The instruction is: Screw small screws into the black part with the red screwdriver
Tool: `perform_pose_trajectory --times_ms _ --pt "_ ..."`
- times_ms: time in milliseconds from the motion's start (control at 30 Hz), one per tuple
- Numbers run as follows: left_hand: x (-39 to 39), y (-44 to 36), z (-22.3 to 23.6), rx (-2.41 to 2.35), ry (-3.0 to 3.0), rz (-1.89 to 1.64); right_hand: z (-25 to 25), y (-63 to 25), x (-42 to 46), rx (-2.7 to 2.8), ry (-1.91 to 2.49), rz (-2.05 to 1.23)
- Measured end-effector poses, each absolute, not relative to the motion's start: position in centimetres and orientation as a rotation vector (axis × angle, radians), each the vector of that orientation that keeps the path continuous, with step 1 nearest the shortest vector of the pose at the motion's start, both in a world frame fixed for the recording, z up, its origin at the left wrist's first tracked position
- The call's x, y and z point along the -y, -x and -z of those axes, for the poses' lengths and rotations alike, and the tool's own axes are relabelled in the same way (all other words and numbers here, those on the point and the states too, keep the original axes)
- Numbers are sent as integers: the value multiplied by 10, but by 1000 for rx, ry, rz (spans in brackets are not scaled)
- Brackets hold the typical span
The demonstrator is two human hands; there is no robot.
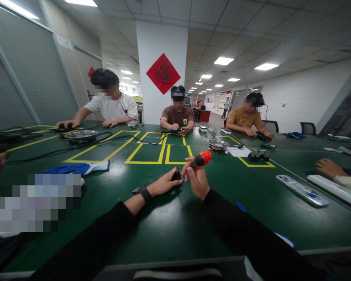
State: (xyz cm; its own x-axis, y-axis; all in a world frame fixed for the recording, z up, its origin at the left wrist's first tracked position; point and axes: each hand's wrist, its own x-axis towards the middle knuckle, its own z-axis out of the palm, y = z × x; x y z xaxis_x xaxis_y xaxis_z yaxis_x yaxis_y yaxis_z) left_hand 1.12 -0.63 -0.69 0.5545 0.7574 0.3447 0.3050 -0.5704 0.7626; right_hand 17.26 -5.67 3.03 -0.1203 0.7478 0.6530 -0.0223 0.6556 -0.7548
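Note:
My left hand [163,184] is closed around a small black part [177,174], whose top pokes up between thumb and fingers, just above the green table. Right beside it, my right hand [198,183] grips a screwdriver [202,158] by its red-and-black handle. The handle's red end points up and to the right, and its shaft is hidden by my fingers. Both hands are close together in front of me. A few tiny screws [151,174] lie on the table left of my hands.
Yellow tape [144,162] marks rectangles on the table. Several black parts [257,156] stand right, near a metal bowl [218,144]. A phone [302,190] and a white case [335,189] lie at the right, blue-and-white gloves [78,168] at the left. Co-workers sit around the table.

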Motion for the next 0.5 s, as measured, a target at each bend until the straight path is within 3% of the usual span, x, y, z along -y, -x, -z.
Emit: perform_pose_trajectory --times_ms 200,500 --pt "9 -13 0 -801 -2051 -859 -35 -169 54 1580 625 -642" --pt "9 -14 1 -767 -1994 -886 -68 -167 32 1476 675 -1029"
